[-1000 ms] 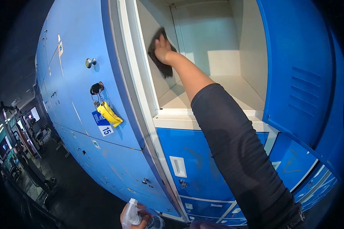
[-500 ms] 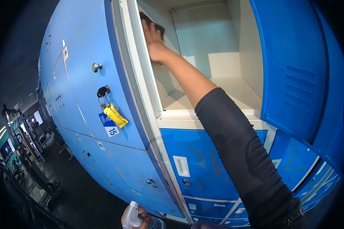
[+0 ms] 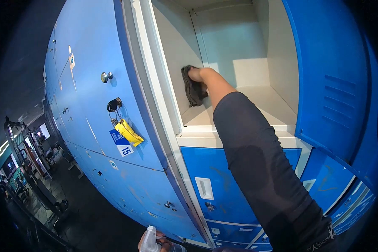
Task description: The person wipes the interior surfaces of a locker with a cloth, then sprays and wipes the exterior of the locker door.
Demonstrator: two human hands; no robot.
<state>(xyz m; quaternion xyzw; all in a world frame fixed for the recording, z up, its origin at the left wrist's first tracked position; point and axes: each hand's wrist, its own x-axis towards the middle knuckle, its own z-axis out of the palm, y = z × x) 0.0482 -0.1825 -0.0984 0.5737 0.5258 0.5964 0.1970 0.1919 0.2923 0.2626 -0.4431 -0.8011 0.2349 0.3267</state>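
Your right hand (image 3: 198,75) clutches crumpled cloth (image 3: 192,93) near the locker (image 3: 231,40) floor's left edge, left hand (image 3: 165,244) grips spray bottle (image 3: 149,241); loose folds could snag.

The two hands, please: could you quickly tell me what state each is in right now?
Left hand: closed around a spray bottle.
Right hand: holding a dark cloth inside the open locker.

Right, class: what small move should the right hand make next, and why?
Probably sweep the dark cloth rightward across the locker floor: the right hand holds it low beside the left inner wall, close to that floor, and nothing visible stands in its path.
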